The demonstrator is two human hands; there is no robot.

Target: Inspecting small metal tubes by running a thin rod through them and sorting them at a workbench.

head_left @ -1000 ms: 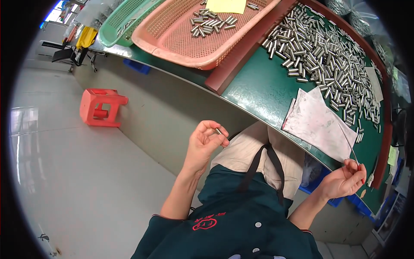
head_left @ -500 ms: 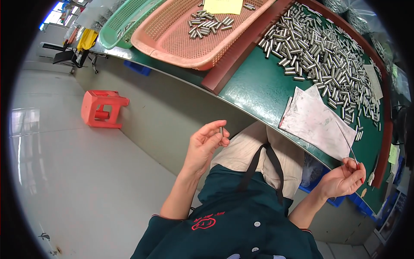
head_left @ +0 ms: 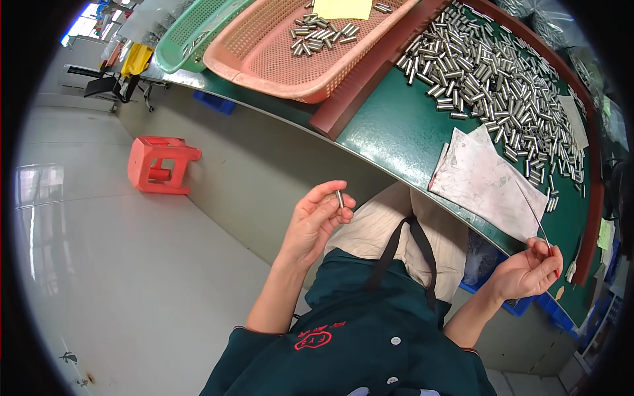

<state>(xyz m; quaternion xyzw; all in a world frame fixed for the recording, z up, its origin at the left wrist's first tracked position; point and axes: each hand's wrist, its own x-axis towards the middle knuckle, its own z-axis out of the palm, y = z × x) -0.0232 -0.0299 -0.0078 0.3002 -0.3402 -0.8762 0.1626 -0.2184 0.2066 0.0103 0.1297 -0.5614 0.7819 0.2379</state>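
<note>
Between the thumb and fingers of my left hand (head_left: 318, 214) is a small shiny metal tube (head_left: 339, 198), held up off the table's edge above my lap. My right hand (head_left: 527, 269) pinches a thin metal rod with a red grip (head_left: 538, 219), its slender tip reaching over a stained whitish cloth (head_left: 485, 181). That cloth lies on the green table near its front edge. Behind it spreads a large heap of similar metal cylinders (head_left: 489, 82). Whether the held piece is hollow right through cannot be made out.
A pink mesh basket (head_left: 264, 82) holds several cylinders and a yellow note (head_left: 343, 8); beside it stands a green basket (head_left: 173, 49). A dark red raised border (head_left: 353, 99) frames the green tabletop (head_left: 380, 129). On the floor to the left is a red stool (head_left: 162, 165).
The metal tube in my left hand has tilted a little and more of it shows. My right hand with the rod has hardly moved; the whole view has shifted slightly.
</note>
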